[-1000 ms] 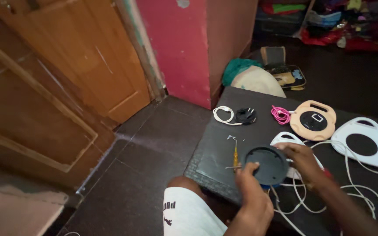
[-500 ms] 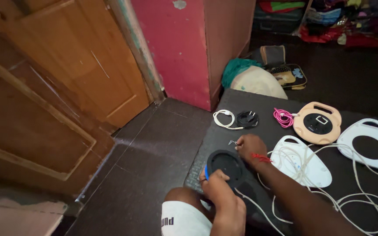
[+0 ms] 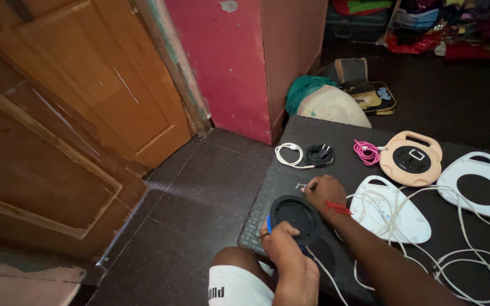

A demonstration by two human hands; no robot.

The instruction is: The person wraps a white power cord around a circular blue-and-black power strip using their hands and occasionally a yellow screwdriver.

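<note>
- My left hand gripped the black disc at the counter's near edge.
- My right hand pinched small metal bits beside it.
- A peach reel lay behind.

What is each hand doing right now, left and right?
Left hand: closed on the round black plastic disc, gripping its near edge.
Right hand: fingertips pinching small metal bits on the dark table.
</note>
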